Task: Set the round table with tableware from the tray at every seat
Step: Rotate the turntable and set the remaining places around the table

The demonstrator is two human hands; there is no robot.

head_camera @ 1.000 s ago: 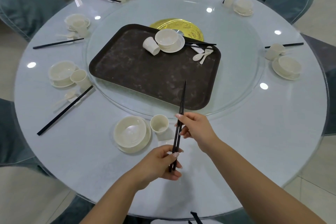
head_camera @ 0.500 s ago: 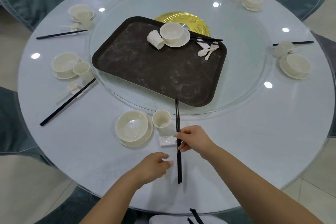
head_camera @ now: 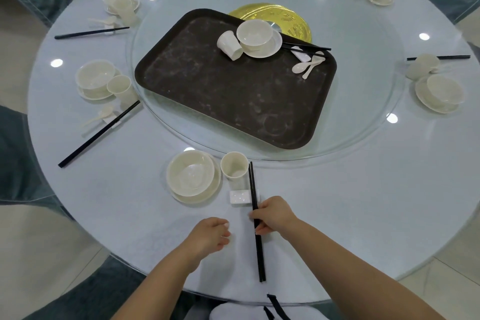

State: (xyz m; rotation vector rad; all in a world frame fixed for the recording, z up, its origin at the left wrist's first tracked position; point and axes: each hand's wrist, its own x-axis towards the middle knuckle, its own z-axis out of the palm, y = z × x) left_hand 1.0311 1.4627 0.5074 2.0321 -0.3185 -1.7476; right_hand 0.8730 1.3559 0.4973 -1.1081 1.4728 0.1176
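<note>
"Holding what, was the right hand (head_camera: pixel 272 214)?"

"It was pinching the chopsticks (head_camera: pixel 255 218) near their middle. They lay flat on the surface (head_camera: pixel 363 202), at 6 o'clock from the tray (head_camera: pixel 207 91), tips on the little white rest (head_camera: pixel 240 197), just beside the cup (head_camera: pixel 233 165). The left hand (head_camera: pixel 207 235) was loose, holding nothing."

"How would they feel?"

"Light, stiff and smooth, I think, so they could roll or slip. Best to hold both together at the middle."
</note>
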